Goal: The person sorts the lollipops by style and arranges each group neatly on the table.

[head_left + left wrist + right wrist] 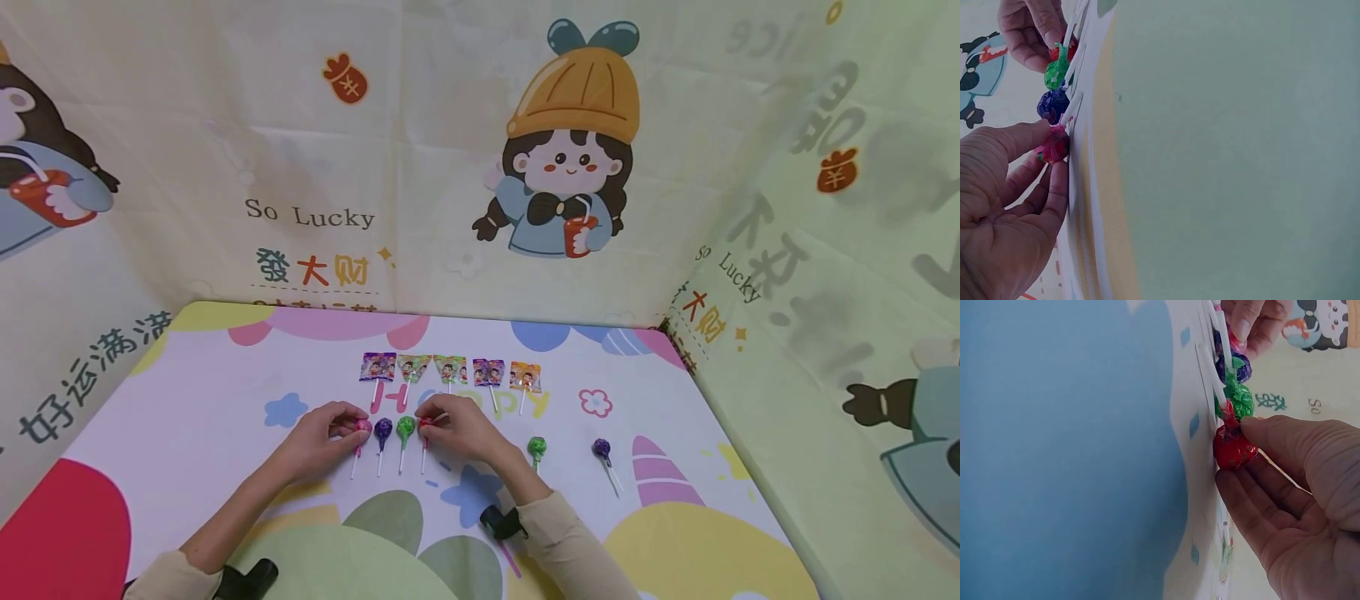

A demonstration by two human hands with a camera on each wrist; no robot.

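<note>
My left fingers pinch pink lollipop, right fingers red lollipop, between counter side edges; probably light, hard, slick: grip heads.

Pink-wrapped lolly L, red-wrapped lolly R, both pinched, sticks twd nr side

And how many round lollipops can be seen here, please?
6: pink, purple, green and red in one row; another green and another purple farther right. One more may be hidden, where a pink stick shows.
</note>
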